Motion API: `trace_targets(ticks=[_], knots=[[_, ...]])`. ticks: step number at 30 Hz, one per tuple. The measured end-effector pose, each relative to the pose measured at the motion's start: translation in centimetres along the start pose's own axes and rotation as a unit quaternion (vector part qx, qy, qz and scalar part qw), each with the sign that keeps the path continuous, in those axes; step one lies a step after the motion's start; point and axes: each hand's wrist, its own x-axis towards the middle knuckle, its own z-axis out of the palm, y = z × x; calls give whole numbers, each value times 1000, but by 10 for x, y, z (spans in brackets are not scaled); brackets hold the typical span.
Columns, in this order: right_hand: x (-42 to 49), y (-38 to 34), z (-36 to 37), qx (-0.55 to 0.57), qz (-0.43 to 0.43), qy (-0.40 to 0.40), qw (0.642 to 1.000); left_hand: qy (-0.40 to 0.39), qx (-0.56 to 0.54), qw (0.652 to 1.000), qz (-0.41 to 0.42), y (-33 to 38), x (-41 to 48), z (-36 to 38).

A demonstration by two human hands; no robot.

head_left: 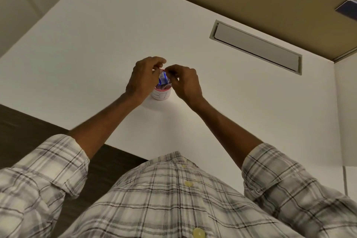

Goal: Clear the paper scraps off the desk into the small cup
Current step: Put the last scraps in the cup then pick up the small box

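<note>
Paper scrap (163,79), crumpled, blue and white, sits directly above the small cup (161,95), round, white, pink-rimmed, on the smooth white table (96,54); left hand (144,77) and right hand (185,81) both pinch the scrap

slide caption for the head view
Left hand and right hand hold a paper scrap over the small cup on the desk

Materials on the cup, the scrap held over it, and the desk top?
The cup looks like paper or thin card: matte white wall with printed marks, pink rim. The scrap is creased blue-and-white with some sheen, either coated paper or foil wrapper; cannot tell which. The desk is smooth matte white, probably laminate.
</note>
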Motion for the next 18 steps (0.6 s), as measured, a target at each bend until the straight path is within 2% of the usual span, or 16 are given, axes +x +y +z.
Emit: trace_targets(ticks=[4,6,9,12,18], knots=[[-11,18,-4,-34,5,41,999,-107,92,990,25,1,6,5],[-20,30,-7,-32,32,62,997,-167,139,976,17,-1,11,7],[-38,54,-10,-35,86,75,993,-236,193,951,56,-2,15,9],[-59,75,-13,-49,141,70,986,-257,216,939,72,-3,19,9],[-102,112,-26,-41,211,113,970,-263,230,935,63,-2,23,10]])
